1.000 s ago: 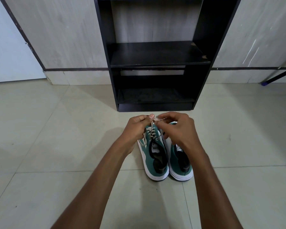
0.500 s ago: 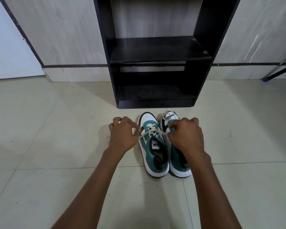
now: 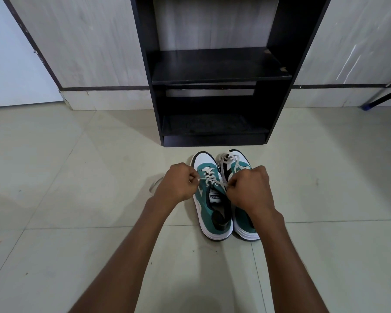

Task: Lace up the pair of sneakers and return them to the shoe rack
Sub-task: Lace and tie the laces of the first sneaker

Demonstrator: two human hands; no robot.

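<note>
Two teal-and-white sneakers stand side by side on the floor, toes toward the rack. The left sneaker [image 3: 209,201] has a white lace [image 3: 209,177] crossed over its eyelets. My left hand [image 3: 176,184] grips one end of that lace to the left of the shoe. My right hand [image 3: 250,188] grips the other end and covers part of the right sneaker [image 3: 235,168], whose loose lace lies over its toe. The black shoe rack [image 3: 212,73] stands just beyond the shoes, both visible shelves bare.
Pale floor tiles [image 3: 77,222] surround the shoes. A slack loop of lace [image 3: 155,185] lies on the floor left of my left hand. A dark furniture leg with a blue foot [image 3: 368,106] stands far right by the grey wall.
My hands went from close together above the left sneaker to apart on either side, drawing the lace ends outward and down. The view tilted, showing both toes.
</note>
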